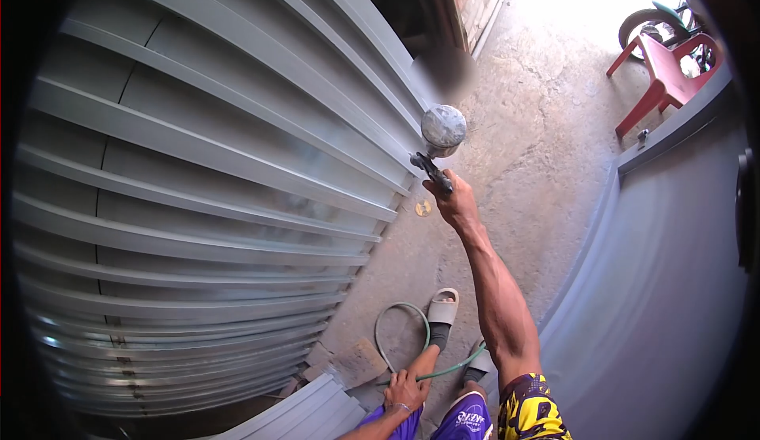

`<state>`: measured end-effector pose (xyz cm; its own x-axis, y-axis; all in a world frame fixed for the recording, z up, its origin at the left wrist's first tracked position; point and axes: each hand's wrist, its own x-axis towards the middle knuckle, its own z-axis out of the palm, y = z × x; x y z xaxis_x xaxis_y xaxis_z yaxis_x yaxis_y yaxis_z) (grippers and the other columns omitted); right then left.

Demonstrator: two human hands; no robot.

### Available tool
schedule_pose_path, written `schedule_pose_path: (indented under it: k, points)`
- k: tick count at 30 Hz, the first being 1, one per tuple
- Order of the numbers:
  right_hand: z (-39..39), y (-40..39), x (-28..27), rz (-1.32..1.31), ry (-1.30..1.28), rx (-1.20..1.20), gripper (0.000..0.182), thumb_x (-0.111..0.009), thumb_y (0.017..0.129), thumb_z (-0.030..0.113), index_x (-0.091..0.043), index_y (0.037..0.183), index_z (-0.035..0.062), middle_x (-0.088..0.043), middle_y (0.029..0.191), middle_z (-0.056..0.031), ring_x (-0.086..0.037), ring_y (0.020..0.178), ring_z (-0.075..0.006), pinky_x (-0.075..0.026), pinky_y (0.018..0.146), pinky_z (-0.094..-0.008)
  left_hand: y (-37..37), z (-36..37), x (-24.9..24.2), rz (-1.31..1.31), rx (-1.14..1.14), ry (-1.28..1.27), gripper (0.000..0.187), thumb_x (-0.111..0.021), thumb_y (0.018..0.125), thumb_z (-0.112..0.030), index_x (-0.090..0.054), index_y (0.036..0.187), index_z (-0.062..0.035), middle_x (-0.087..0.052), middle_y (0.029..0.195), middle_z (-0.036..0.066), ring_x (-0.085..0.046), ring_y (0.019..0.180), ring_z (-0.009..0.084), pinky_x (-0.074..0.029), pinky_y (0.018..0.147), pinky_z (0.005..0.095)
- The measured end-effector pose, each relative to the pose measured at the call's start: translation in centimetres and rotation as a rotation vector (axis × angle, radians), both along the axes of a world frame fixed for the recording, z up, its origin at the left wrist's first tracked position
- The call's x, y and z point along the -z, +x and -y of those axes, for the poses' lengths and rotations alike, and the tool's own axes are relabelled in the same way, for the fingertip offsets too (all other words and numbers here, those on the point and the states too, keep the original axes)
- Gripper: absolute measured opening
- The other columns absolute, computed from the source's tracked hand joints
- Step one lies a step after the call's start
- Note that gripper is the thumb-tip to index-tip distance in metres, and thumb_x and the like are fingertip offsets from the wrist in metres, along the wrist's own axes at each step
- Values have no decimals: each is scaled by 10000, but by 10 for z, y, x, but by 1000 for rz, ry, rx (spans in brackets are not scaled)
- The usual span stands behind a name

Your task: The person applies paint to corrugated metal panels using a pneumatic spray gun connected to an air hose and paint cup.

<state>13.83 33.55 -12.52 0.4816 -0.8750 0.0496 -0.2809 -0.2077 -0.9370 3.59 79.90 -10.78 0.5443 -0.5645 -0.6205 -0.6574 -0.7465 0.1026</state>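
My right hand (458, 200) is wrapped around the black handle of a spray gun (434, 176), with my arm stretched out ahead. On the gun sits a round, paint-spattered cup (443, 129). Its nozzle end points left, close to the edge of a grey ribbed metal panel (229, 151). Low in the view, my left hand (405, 391) is by my knee, its fingers curled on a thin green hose (451, 369). The hose loops over the floor by my feet; part of it passes behind my leg and right arm.
A smooth grey metal sheet or door (657, 266) stands along the right. Farther off are a red plastic chair (673, 72) and a motorbike wheel (640, 28). A small yellowish disc (423, 208) lies on the concrete floor (526, 131). Grey slats (297, 415) lie at bottom left.
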Motion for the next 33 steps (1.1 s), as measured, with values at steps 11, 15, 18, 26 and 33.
schedule_pose_path:
  k: [11,15,18,26,33]
  points:
    - [13,23,-102,64,-130,-42,375,-772,924,343,-595,922,13,-650,783,-229,-636,757,-438,-468,675,-504,3,0,8,5,-24,-81,440,-693,829,-380,-631,1119,-55,-619,1157,179,-569,1187,419,-507,952,591]
    - [15,28,-151,141,-111,-72,351,-772,928,329,-616,960,15,-647,776,-217,-633,738,-422,-464,669,-492,6,6,0,-42,-65,-91,460,-700,813,-362,-607,1150,-64,-605,1184,177,-556,1209,417,-491,985,590]
    - [15,29,-192,243,-136,-95,339,-771,931,324,-629,986,21,-646,769,-204,-632,729,-406,-460,664,-484,7,9,-4,-68,-97,-84,475,-704,808,-364,-601,1164,-68,-601,1199,178,-554,1212,414,-487,1000,591]
    - [18,37,-267,223,-175,-124,360,-779,927,338,-608,955,23,-631,763,-168,-624,713,-347,-454,665,-468,3,10,-3,-60,-113,15,486,-678,842,-403,-573,1203,-94,-587,1253,140,-547,1262,373,-512,969,591]
    - [13,33,-224,212,-248,-104,343,-793,916,312,-602,955,30,-616,774,-169,-614,735,-363,-457,670,-465,1,7,-2,-52,-93,25,456,-667,849,-396,-581,1176,-90,-603,1230,131,-554,1261,355,-529,941,587]
